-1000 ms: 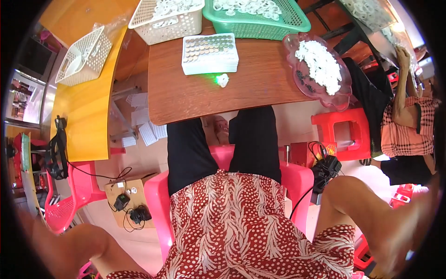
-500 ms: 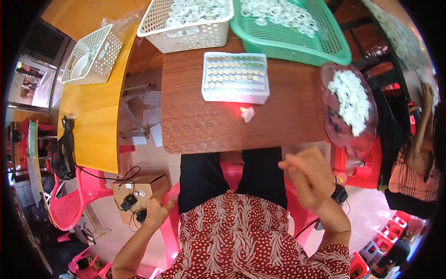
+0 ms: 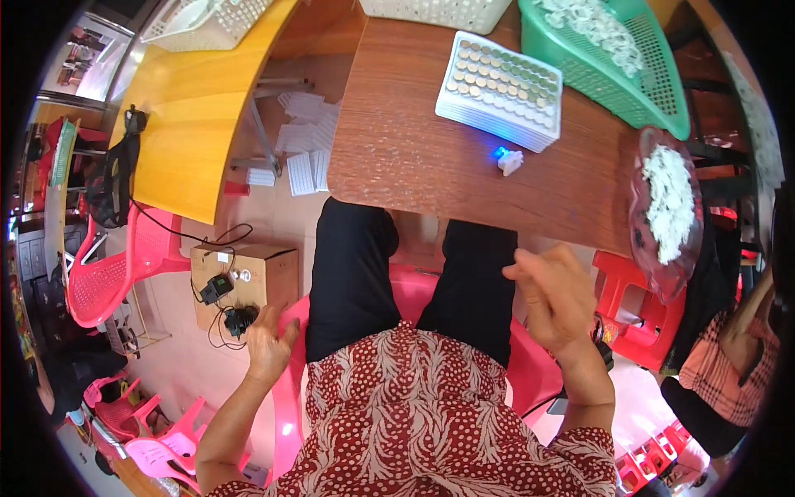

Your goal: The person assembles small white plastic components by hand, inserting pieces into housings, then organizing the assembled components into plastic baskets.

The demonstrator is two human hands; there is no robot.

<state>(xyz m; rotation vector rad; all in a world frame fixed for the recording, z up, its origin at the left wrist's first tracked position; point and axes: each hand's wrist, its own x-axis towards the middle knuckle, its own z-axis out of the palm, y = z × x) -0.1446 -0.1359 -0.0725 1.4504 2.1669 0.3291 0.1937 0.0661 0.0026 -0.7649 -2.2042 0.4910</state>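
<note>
My left hand (image 3: pixel 269 345) hangs beside the pink chair near a cardboard box, thumb apart from the fingers, holding nothing visible. My right hand (image 3: pixel 556 300) is raised above the right side of my lap, short of the table edge; its fingers are curled in and nothing shows in them. On the brown table (image 3: pixel 397 141) beyond, a small whitish piece (image 3: pixel 510 162) glows blue at one end. Just behind it sits a stack of white trays (image 3: pixel 499 89), its top one bearing rows of small round pieces, some gold-toned, some white.
A pink scalloped dish (image 3: pixel 642 217) of white pieces lies at the table's right edge. A green basket (image 3: pixel 584 91) and a white basket (image 3: pixel 439 10) stand at the back. Left are a yellow table (image 3: pixel 195 116) and the cardboard box (image 3: pixel 277 273) with cables. A person's arm (image 3: pixel 745 331) shows far right.
The view has swung, so the table and its things appear higher and farther right. The small piece's glow has gone from red to blue. Both hands keep nearly the same pose.
</note>
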